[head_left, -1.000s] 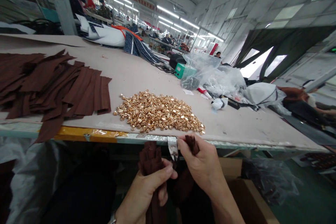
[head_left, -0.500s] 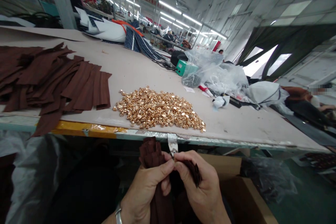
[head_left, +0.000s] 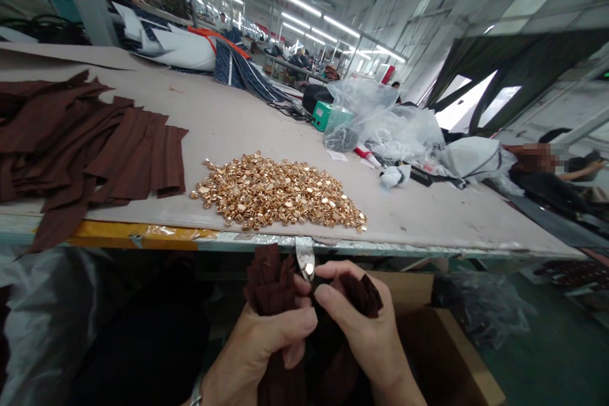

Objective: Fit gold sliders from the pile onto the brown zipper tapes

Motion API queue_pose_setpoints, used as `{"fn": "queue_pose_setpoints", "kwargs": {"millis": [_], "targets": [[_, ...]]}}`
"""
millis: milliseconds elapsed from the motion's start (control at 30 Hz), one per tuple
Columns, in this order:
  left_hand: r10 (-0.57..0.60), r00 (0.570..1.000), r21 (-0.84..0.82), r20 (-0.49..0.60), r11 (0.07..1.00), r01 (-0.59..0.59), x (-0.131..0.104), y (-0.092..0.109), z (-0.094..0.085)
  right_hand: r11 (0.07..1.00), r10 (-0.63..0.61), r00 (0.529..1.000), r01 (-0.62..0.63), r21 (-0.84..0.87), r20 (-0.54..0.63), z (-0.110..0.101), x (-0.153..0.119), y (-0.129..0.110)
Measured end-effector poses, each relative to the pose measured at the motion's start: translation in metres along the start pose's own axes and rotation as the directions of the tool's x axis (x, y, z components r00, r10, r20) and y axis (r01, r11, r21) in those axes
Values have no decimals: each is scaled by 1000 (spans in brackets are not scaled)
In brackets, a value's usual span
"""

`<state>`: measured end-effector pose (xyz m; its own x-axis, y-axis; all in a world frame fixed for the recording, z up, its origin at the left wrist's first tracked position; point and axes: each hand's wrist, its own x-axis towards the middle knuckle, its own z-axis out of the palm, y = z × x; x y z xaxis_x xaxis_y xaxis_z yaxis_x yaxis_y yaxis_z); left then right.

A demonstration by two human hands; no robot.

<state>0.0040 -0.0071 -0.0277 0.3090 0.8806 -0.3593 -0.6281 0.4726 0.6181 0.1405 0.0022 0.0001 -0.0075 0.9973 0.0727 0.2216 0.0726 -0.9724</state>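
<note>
My left hand is closed around a bundle of brown fabric strips, whose ends stand up above the fingers and whose lengths hang below. Tucked in the curled palm of my right hand are more brown strips; its thumb and index finger are a little apart. Between the two hands, a flat metal tongue juts down from the table edge. At its tip is a small shiny gold piece, just left of my right fingertips. A heap of small gold metal pieces lies on the table above my hands.
Layered brown fabric strips lie at the table's left, some drooping over the edge. Behind are a green box, clear plastic bags and striped fabric. An open cardboard box stands below right. Other people are further off.
My fingertips, pressed together at the tongue's tip before, have drawn apart, and the gold piece there now shows. The view has shifted slightly, so the table appears further left.
</note>
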Motion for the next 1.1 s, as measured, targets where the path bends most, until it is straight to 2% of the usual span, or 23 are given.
{"fn": "queue_pose_setpoints", "kwargs": {"millis": [100,200,333,433,500,567,700,767,800,833,900,933,967,1000,1033,1100], "targets": [[-9,996,120,93,993,-2,-5,1,-2,998,48,989,-54,44,137,-1,-8,-2],[-10,992,174,127,985,-12,-6,-1,-3,993,67,984,-81,86,163,5,-13,-2],[24,997,126,74,991,-34,-8,-3,0,963,104,976,-147,227,192,12,-15,-1],[25,998,65,-57,998,-21,-9,1,2,937,136,971,-190,294,195,8,-14,0],[40,984,33,-171,999,-35,-8,5,1,958,128,984,-156,240,127,3,-12,0],[100,972,92,-215,992,-81,-6,7,-3,977,116,992,-125,171,58,-1,-10,1],[214,960,343,-183,929,-142,-5,6,-11,995,80,996,-82,62,44,-1,-12,5],[201,966,387,-163,914,-125,-6,4,-11,999,-9,999,11,-40,51,0,-14,7],[187,971,383,-150,916,-117,-6,4,-10,990,-93,994,99,-97,60,1,-15,8],[169,975,356,-143,928,-109,-6,4,-9,966,-204,976,214,-145,80,0,-16,8],[116,984,259,-132,963,-79,-6,5,-6,874,-430,890,452,-176,148,0,-18,9],[86,988,214,-132,975,-56,-5,6,-4,831,-505,845,531,-165,175,-1,-19,10],[61,988,187,-140,982,-34,-5,7,-3,810,-543,821,568,-147,178,-1,-19,10],[41,987,177,-152,984,-14,-5,7,-2,817,-542,827,561,-135,152,-1,-19,10],[34,986,184,-164,983,-4,-5,7,-1,848,-506,856,516,-124,105,-1,-19,10],[41,982,210,-187,978,-1,-5,7,1,935,-350,937,350,-59,12,1,-19,10]]}}
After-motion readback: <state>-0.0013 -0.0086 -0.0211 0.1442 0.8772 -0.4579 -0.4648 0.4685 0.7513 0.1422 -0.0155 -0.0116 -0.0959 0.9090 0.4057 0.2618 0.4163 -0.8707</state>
